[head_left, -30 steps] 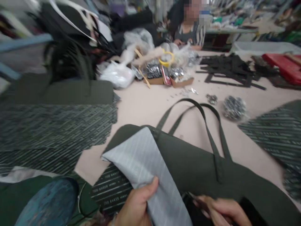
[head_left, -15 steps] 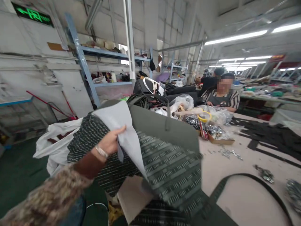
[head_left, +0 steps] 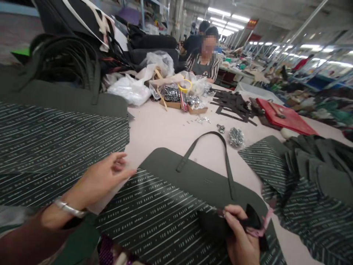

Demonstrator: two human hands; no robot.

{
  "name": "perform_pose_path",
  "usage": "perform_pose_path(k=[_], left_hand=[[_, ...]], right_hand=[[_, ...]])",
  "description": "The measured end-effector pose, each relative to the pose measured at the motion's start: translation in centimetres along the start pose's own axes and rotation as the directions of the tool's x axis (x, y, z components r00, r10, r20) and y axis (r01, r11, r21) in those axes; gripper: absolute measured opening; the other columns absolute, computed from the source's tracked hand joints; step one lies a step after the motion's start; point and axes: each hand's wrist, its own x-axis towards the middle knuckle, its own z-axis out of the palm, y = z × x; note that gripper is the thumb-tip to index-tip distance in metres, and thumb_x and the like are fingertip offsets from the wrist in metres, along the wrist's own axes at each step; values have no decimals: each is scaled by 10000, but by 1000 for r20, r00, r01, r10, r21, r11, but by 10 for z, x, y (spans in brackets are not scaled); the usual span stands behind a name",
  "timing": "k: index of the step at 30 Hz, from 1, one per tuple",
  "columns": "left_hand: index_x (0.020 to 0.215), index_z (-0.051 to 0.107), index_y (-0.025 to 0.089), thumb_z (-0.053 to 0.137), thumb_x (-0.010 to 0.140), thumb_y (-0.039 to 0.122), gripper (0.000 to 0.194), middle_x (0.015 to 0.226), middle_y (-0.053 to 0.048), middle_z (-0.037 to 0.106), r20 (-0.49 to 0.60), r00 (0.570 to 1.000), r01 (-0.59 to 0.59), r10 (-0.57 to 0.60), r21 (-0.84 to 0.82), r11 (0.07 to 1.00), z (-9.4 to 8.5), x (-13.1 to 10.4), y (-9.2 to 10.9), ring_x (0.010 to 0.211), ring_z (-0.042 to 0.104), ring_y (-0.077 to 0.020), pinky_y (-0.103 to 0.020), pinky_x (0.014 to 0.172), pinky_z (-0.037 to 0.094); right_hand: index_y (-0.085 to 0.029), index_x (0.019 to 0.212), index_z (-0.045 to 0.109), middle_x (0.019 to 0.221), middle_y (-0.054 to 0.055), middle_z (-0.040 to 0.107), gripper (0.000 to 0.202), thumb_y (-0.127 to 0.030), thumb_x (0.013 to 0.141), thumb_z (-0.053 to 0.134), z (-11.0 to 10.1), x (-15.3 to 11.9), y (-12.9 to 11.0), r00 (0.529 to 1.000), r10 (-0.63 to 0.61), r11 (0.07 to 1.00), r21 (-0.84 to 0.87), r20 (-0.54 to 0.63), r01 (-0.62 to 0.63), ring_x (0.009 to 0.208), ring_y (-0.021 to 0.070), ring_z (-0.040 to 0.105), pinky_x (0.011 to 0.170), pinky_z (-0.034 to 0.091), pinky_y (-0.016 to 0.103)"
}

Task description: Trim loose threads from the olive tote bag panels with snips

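A dark green bag panel (head_left: 165,206) with white slanted lettering and one strap handle (head_left: 202,140) lies flat on the pale table (head_left: 162,129). Over its left edge is my left hand (head_left: 102,180), fingers apart, with a pale sheet (head_left: 110,197) beneath the palm. My right hand (head_left: 239,228) is at the panel's lower right, thumb and fingers pinched on a black item (head_left: 213,222) whose shape is unclear. A pink band (head_left: 261,228) shows beside that hand.
Matching panels (head_left: 63,143) are stacked at left, others (head_left: 325,191) at right. Plastic bags (head_left: 132,88), metal fittings (head_left: 236,137), black straps (head_left: 231,105) and a red case (head_left: 286,116) lie farther back. A person (head_left: 205,59) sits across the table.
The view has swung right and down. My left hand has left the raised light sheet it was holding and opened. My right hand has come into view with the black item.
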Motion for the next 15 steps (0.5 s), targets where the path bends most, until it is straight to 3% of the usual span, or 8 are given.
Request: perform_pose_path(k=[2, 5, 7, 10, 12, 15], left_hand=[[1107, 691, 178, 865, 597, 556, 659, 929, -71, 722, -8, 986, -152, 169, 395, 906, 26, -5, 6, 829, 642, -263, -299, 736, 469], [1053, 707, 185, 835, 626, 563, 584, 849, -75, 714, 90, 986, -168, 143, 431, 886, 45, -9, 22, 806, 641, -306, -357, 741, 455], [1042, 698, 185, 853, 637, 499, 535, 880, -71, 736, 160, 984, -128, 83, 297, 946, 46, -12, 36, 868, 667, -301, -341, 785, 481], [1104, 665, 162, 894, 638, 325, 544, 1002, -107, 764, 259, 966, 60, -24, -132, 989, 44, -25, 53, 926, 706, -265, -299, 814, 532], [1159, 661, 163, 894, 632, 232, 580, 1032, -114, 768, 281, 954, 228, -104, -455, 861, 46, -40, 56, 920, 719, -249, -282, 798, 560], [1186, 688, 175, 852, 704, 250, 514, 1020, -90, 778, 324, 904, 427, -280, -626, 653, 61, -70, 47, 959, 726, -263, -302, 847, 587]], right_hand=[[-215, 845, 699, 734, 25, 688, 250, -442, 794, 790, 1, -2, 2, 1000, 18, 998, 57, 24, -19, 618, 185, 624, 535, 513, 254], [-185, 845, 699, 748, 38, 678, 272, -448, 816, 761, -1, -5, 7, 1000, -16, 1000, 3, 17, 16, 635, 196, 626, 540, 500, 267], [-184, 844, 704, 741, 36, 674, 283, -460, 810, 759, -3, -5, 12, 999, -20, 1000, -11, 30, 20, 633, 200, 623, 548, 501, 277], [-192, 844, 710, 736, 29, 662, 288, -470, 799, 768, -4, -5, 17, 999, -14, 1000, 1, 39, 14, 619, 193, 605, 543, 492, 274], [-193, 835, 711, 724, 24, 646, 287, -472, 800, 767, -2, -5, 16, 999, -20, 1000, 11, 30, 19, 612, 186, 587, 541, 484, 270], [-191, 833, 709, 715, 22, 630, 271, -459, 824, 751, 0, -7, 11, 999, -22, 1000, 21, 27, 21, 625, 182, 571, 560, 478, 268]])
